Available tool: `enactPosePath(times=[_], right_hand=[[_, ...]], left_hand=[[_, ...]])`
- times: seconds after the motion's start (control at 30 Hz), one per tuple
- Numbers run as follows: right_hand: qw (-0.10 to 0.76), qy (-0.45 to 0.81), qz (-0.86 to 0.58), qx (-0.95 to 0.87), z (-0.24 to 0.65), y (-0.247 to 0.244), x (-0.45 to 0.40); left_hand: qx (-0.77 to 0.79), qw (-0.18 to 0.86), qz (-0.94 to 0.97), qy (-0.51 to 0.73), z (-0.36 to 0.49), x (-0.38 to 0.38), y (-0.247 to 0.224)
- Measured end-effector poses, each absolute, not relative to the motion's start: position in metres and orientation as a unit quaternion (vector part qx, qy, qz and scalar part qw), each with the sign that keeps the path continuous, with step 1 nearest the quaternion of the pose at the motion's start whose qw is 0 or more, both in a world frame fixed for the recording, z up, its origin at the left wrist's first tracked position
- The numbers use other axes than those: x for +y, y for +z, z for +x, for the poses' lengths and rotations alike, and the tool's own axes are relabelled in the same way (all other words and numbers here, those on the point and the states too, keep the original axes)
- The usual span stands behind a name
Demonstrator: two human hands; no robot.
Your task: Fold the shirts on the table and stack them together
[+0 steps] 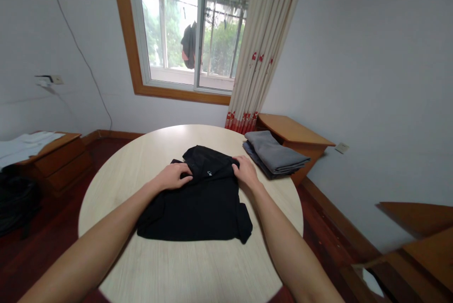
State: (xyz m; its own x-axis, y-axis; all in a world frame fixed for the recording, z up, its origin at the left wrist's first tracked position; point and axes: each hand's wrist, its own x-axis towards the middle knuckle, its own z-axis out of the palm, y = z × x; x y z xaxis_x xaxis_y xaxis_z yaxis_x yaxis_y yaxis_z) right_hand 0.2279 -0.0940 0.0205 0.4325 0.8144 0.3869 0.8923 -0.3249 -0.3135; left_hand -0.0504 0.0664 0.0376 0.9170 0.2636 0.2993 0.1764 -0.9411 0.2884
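A black shirt (198, 208) lies partly folded on the round pale wooden table (191, 270). Its far part is turned over toward me, with a small white logo showing near the fold. At the upper left of the cloth, my left hand (174, 175) is closed on the fabric, thumb toward the logo. My right hand (245, 171) pinches the upper right corner, its fingertips partly hidden by the cloth. A short sleeve-like piece sticks out at the shirt's lower right.
Folded grey clothes (278, 152) are stacked at the table's right edge. Behind them stands a wooden cabinet (297, 128) by the curtain (262, 57). A drawer unit (67, 164) with white cloth on top is at the left. A window (191, 34) faces me.
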Motion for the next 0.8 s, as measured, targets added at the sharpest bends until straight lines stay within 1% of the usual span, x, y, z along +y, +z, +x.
enactPosePath(times=[0.07,0.17,0.23,0.27,0.33,0.4,0.47,0.57,0.63,0.7,0.8], right_hand=[[0.256,-0.042,-0.767,-0.587,0.227,0.014,-0.09],[0.236,0.009,-0.738,-0.632,0.224,0.007,-0.084],[0.221,0.021,-0.745,-0.629,0.221,0.006,-0.083],[0.215,0.021,-0.754,-0.62,0.22,0.007,-0.083],[0.205,0.017,-0.778,-0.594,0.218,0.012,-0.084],[0.19,0.014,-0.803,-0.565,0.217,0.019,-0.087],[0.176,0.015,-0.824,-0.539,0.217,0.026,-0.089],[0.151,0.017,-0.849,-0.507,0.217,0.034,-0.093],[0.127,0.02,-0.865,-0.485,0.218,0.037,-0.094],[0.098,0.035,-0.88,-0.463,0.22,0.038,-0.096],[0.071,0.045,-0.897,-0.434,0.223,0.036,-0.097]], left_hand=[[0.114,0.185,0.963,0.16,-0.048,0.064,0.038],[0.174,0.295,0.929,0.14,-0.047,0.069,0.036],[0.247,0.314,0.907,0.135,-0.047,0.076,0.032],[0.287,0.294,0.901,0.136,-0.048,0.08,0.03],[0.353,0.215,0.901,0.133,-0.05,0.085,0.026],[0.384,0.127,0.907,0.12,-0.053,0.088,0.024],[0.405,0.079,0.906,0.095,-0.055,0.09,0.022],[0.413,0.083,0.906,0.044,-0.056,0.092,0.021],[0.385,0.096,0.917,0.029,-0.054,0.093,0.021],[0.352,0.105,0.929,0.037,-0.052,0.091,0.023],[0.348,0.117,0.927,0.07,-0.049,0.083,0.029]])
